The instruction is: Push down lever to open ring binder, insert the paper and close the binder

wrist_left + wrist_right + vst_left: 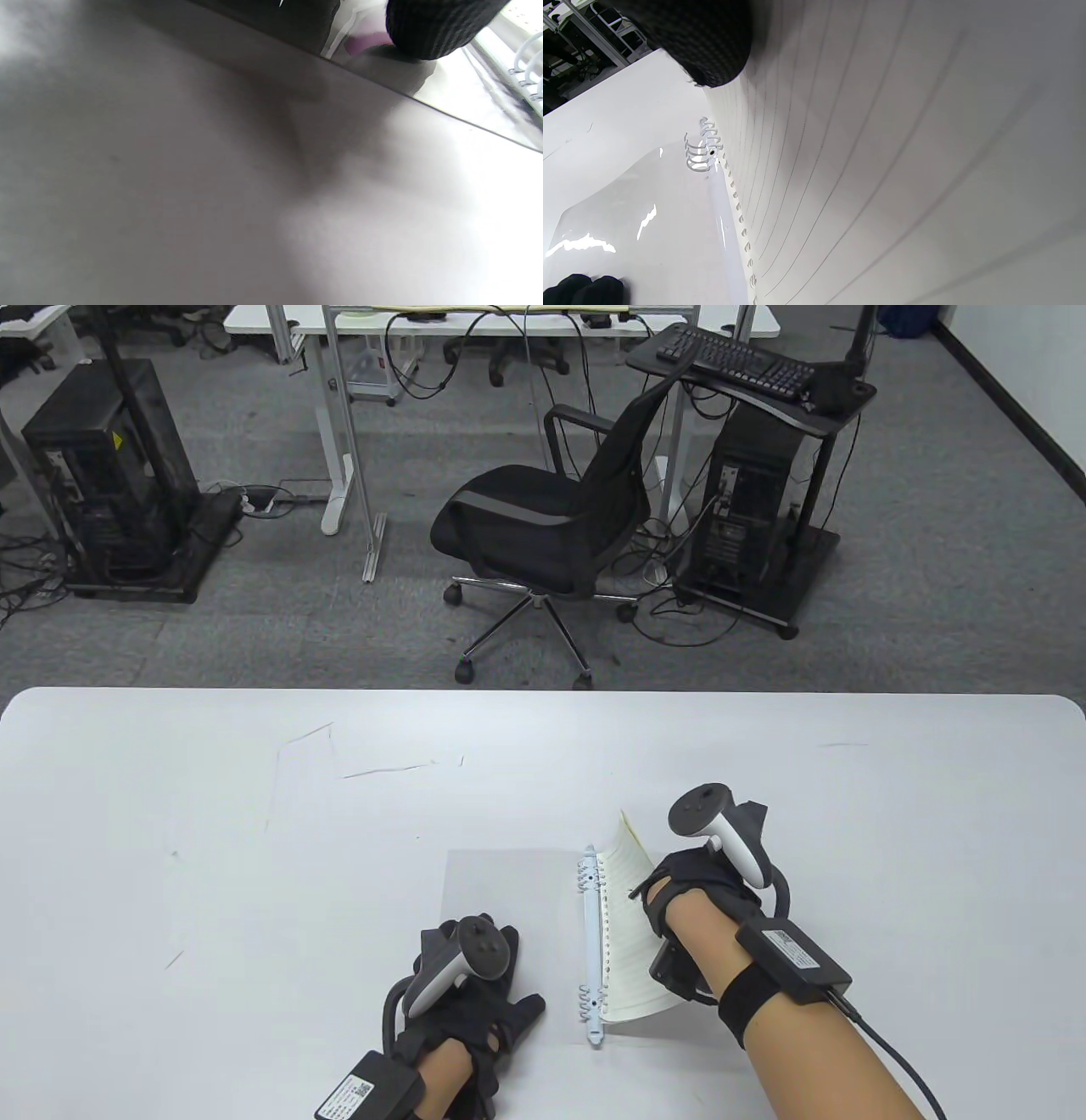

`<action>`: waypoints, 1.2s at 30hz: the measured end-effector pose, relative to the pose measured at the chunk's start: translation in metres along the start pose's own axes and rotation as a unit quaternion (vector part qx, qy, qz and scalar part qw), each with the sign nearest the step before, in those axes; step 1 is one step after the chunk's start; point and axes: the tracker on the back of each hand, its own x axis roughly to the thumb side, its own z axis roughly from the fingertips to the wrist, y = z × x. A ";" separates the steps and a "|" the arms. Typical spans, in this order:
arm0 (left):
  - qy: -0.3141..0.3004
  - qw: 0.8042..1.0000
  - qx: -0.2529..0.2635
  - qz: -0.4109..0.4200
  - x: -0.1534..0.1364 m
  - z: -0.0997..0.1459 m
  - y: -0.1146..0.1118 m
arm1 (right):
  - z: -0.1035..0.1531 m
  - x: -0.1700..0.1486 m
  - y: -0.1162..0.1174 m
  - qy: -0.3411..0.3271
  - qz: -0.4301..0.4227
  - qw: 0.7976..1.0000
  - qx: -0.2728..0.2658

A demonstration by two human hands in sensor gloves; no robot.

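The right hand is curled round the lined paper, which is held bent beside the ring binder's white spine on the bench. The left hand is laid flat, fingers spread, on the binder's clear cover.

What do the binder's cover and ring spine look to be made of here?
The cover looks like translucent glossy plastic: the table shows through and the right wrist view catches highlights on it. The ring spine looks like white moulded plastic, though coated metal cannot be ruled out.
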 end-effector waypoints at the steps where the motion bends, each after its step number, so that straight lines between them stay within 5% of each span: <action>1: 0.000 1.000 0.000 -0.001 0.000 0.000 0.000 | 0.000 0.000 0.000 0.000 0.001 1.000 -0.001; 8: 0.000 1.000 0.000 0.000 0.000 0.000 0.000 | 0.000 0.001 0.000 -0.002 0.041 0.999 -0.028; 36: 0.000 1.000 0.000 -0.001 0.000 0.000 0.000 | 0.005 -0.035 -0.014 -0.008 -0.055 0.998 -0.001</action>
